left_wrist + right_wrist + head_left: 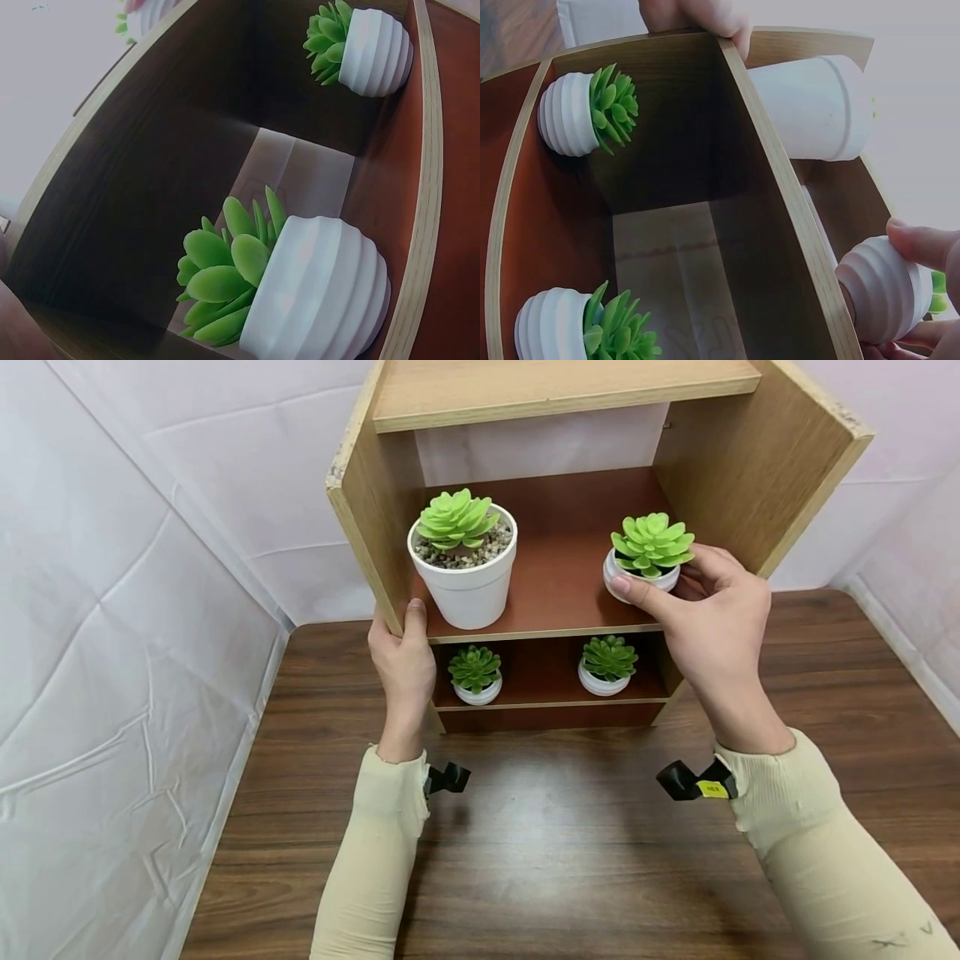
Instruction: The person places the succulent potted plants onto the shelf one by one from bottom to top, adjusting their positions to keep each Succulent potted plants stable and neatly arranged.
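Note:
My right hand [716, 618] grips a small ribbed white pot [881, 292] with a bright green succulent [652, 543], at the right of the upper red-brown shelf. Its thumb lies along the pot's front, while the other fingers go behind the pot. With the left hand [405, 668] I hold the lower left side of the wooden shelf unit [367, 518], thumb at the front edge. Close above that hand, a taller white pot [468, 593] with a succulent in pebbles stands on the same shelf.
Two small potted succulents stand on the lower shelf, one left [478, 689] and one right [603, 681]. A top board [562, 397] spans the unit above. The unit stands on a dark wood table [540, 827], with white sheeting [112, 610] at the left.

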A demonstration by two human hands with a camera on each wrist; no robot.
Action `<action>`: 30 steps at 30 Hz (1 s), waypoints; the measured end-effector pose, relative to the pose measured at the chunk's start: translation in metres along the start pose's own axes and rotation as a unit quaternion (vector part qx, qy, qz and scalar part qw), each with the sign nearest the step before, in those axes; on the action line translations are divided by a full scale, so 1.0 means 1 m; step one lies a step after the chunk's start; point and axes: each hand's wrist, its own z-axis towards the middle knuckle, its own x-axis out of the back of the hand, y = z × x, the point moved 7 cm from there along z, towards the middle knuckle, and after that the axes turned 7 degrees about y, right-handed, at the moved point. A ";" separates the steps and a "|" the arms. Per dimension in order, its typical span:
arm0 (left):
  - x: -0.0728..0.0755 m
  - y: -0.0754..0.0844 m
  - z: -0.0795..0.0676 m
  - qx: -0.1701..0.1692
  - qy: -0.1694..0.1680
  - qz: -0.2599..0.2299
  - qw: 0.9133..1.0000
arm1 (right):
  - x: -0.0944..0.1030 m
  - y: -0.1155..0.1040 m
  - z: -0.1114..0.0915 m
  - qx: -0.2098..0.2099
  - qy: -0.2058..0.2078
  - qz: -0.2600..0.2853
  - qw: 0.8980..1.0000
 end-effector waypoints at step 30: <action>0.000 0.000 -0.001 0.001 -0.002 -0.008 1.000 | -0.002 0.018 0.007 -0.011 -0.006 -0.037 0.999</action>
